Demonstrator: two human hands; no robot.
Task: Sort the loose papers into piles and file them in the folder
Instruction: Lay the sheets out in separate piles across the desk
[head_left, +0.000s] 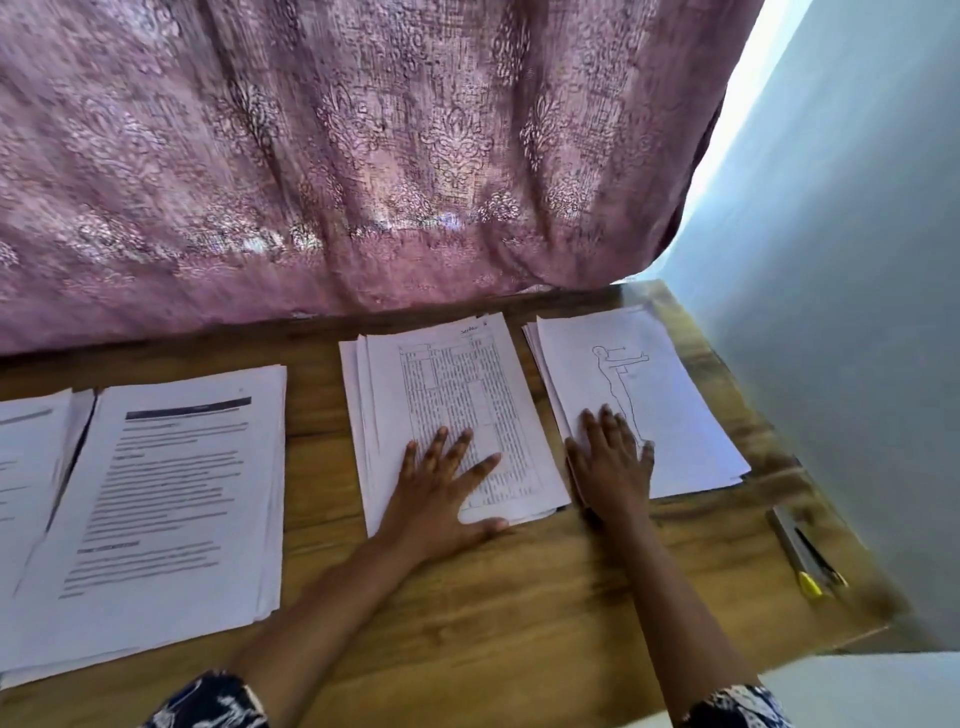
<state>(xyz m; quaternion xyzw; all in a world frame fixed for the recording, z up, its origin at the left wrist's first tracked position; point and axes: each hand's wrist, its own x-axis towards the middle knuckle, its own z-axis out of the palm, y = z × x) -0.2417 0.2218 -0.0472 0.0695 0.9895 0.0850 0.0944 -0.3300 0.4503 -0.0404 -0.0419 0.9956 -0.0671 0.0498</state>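
On the wooden surface (467, 623), four paper stacks lie in a row. At the far left sits a pile cut off by the frame edge (26, 467), and just beside it a thick pile of printed text with a dark header bar (171, 493). Next comes the pile topped by a dense table form (452, 384). The left hand (447, 493) lies flat on its near end, fingers (457, 447) spread wide and straight. Just right of that, the pile topped by an outline drawing of a standing figure (660, 415) carries the right hand (610, 462) on its near left corner, fingers (608, 421) straight and close together, pinching nothing. Pens (805, 556) lie near the right edge, and a pink patterned curtain (363, 156) hangs behind.

The sorting looks largely done — the hands seem to be steadying or squaring two piles. No folder is in view, so filing has not begun. The next move likely calls for gathering each stack with edges aligned and fetching the folder.
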